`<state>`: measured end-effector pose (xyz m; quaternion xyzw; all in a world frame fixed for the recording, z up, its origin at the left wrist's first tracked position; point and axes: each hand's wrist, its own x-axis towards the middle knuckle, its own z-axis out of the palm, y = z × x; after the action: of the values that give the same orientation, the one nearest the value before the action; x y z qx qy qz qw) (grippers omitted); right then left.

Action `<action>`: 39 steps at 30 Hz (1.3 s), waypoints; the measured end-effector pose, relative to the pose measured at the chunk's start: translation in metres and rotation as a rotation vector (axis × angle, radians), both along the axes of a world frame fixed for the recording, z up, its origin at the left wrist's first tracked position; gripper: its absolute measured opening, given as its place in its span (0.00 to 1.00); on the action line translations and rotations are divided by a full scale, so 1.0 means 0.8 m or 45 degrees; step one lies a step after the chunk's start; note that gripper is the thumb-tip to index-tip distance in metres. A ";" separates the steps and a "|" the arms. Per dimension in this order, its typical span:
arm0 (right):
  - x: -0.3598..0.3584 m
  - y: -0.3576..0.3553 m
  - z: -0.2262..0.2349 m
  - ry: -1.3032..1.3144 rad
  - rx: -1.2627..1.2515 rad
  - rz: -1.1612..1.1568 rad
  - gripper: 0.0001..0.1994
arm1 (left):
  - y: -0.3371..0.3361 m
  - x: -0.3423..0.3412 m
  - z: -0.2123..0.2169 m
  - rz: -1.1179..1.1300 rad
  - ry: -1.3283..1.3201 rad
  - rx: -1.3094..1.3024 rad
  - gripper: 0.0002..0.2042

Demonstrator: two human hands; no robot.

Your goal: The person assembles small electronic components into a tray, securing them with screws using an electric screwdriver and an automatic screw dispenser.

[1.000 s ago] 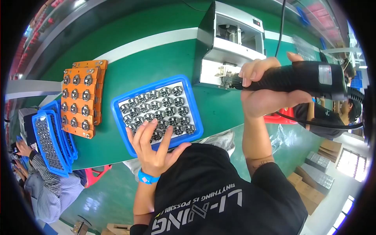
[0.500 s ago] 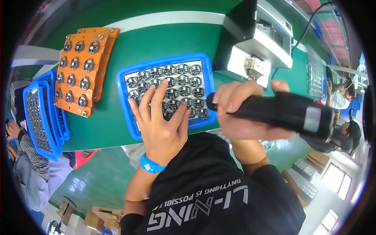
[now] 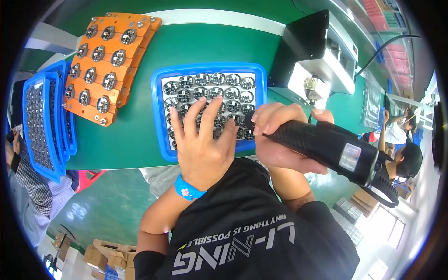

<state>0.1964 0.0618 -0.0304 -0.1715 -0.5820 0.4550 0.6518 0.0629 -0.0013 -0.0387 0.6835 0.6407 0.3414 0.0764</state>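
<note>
The right hand (image 3: 280, 140) is clenched around a black electric screwdriver (image 3: 326, 147). The left hand (image 3: 203, 140) lies flat, fingers spread, on small round parts (image 3: 210, 91) in the blue tray (image 3: 158, 121) on the green table (image 3: 214, 44). Farther left sits an orange fixture (image 3: 100, 70).

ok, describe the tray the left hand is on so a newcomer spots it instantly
On the green table, look at the middle, just left of the black box machine. The blue tray lies flat there, filled with small round parts; the left hand rests on it. Unlike the stacked blue trays at the far left, it lies alone.
</note>
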 end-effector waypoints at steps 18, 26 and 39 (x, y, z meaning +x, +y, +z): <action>-0.003 0.020 0.019 -0.063 -0.405 -0.017 0.47 | 0.009 0.014 0.009 -0.005 0.066 0.088 0.05; 0.089 0.050 0.100 0.353 -0.001 -0.402 0.55 | 0.020 0.026 0.016 0.044 0.158 0.068 0.05; 0.103 0.080 0.095 0.007 -0.144 -0.557 0.43 | 0.022 0.023 0.023 0.038 0.100 0.044 0.07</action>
<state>0.2784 0.1258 0.0457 -0.3287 -0.5027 0.3354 0.7258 0.0815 0.0164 -0.0206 0.6878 0.6474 0.3265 0.0344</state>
